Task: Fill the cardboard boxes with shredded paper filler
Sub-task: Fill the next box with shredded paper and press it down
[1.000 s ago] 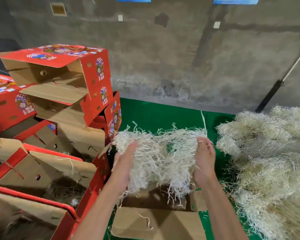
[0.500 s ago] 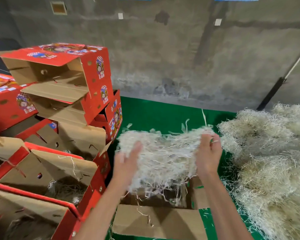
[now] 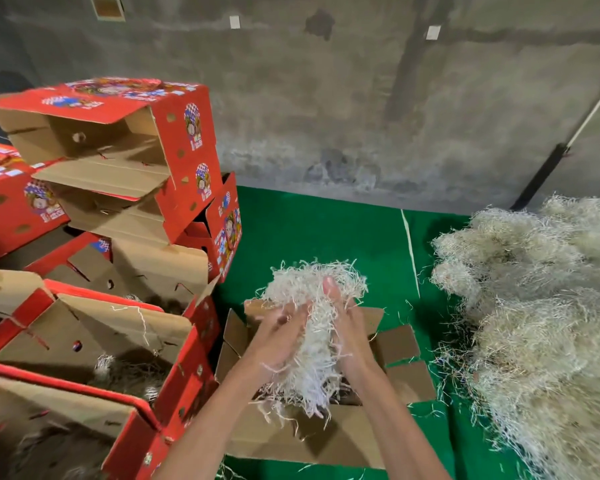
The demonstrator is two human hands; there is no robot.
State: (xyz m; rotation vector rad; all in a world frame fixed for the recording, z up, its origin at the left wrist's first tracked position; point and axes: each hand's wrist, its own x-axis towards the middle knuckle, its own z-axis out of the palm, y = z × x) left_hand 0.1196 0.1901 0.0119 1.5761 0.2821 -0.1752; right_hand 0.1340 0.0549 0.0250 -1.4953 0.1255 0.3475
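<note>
The big heap of pale shredded paper filler point(image 3: 541, 306) lies on the green mat point(image 3: 312, 230) at the right, just as it did a moment ago. The stacked red printed cardboard boxes point(image 3: 118, 161) at the left have not moved either, and two open ones near the front already have some paper inside.

What has changed is the bundle. A second ago the two hands held it wide and flat, high up. Now they have squeezed it into a tall narrow clump of white paper strips point(image 3: 312, 327) and brought it down. Its bottom dips into the open brown cardboard box point(image 3: 326, 441) in front. I think this box is just starting to be filled, and more handfuls are needed.

The left hand point(image 3: 278, 337) presses on the clump's left side, fingers laid along it. The right hand point(image 3: 347, 323) presses the right side. The strips look thin, light and tangled, and stray ends stick out everywhere.
</note>
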